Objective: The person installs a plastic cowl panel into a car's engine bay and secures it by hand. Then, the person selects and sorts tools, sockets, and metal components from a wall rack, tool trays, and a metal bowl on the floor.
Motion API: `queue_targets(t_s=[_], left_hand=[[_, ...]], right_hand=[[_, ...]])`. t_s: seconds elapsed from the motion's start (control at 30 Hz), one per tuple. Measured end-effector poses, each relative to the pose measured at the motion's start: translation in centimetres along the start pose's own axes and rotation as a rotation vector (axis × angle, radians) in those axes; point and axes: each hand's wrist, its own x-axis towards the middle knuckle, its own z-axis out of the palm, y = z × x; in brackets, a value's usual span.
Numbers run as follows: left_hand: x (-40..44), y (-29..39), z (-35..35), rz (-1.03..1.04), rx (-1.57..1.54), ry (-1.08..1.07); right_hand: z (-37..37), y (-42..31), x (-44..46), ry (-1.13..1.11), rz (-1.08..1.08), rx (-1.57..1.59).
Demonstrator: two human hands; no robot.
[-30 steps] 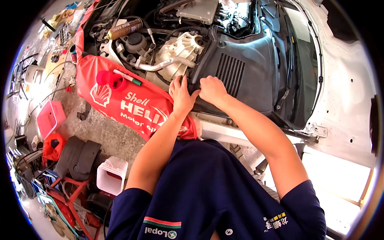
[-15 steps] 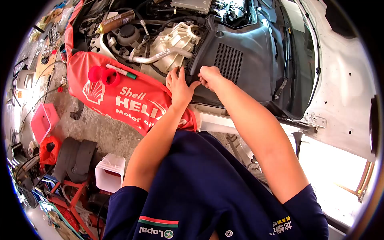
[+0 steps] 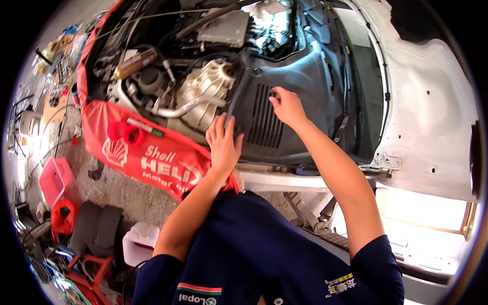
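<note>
Broad matte-black plastic cover point(image 3: 317, 96), bluish sheen, parallel vent slots point(image 3: 264, 119) — beside pale metal housing point(image 3: 201, 91). Left hand point(image 3: 223, 146) at cover's edge, fingers slightly spread; right hand point(image 3: 288, 108) over slots, fingers curled — any pinch unclear.

"What sort of place is this?"

"A car workshop, I'd say. There's a white car point(image 3: 432, 107) with its engine parts exposed: a pale metal housing point(image 3: 206, 84) just beyond the left hand point(image 3: 222, 145), and a dark slotted cover point(image 3: 262, 122) beneath the right hand point(image 3: 288, 107)."

"Anything besides the car?"

"A red sheet point(image 3: 129, 165) printed 'Shell' and 'Motor oil' is draped left of the left hand. Farther left, a jumble of small gear point(image 3: 63, 71) lies strewn over the stained concrete floor point(image 3: 142, 203)."
</note>
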Motion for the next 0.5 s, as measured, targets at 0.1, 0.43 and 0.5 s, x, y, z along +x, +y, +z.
queue_targets(t_s=[0.1,0.43,0.5], left_hand=[[3.5,3.1,2.2,0.201,-0.045,-0.186],[16.8,5.3,14.2,0.22,0.038,-0.284],[18.5,5.3,15.9,0.202,0.044,-0.412]], right_hand=[[0.2,2.1,4.1,0.084,-0.211,-0.143],[-0.2,4.3,17.1,-0.355,-0.689,-0.35],[-0.5,4.1,18.7,-0.391,-0.849,-0.435]])
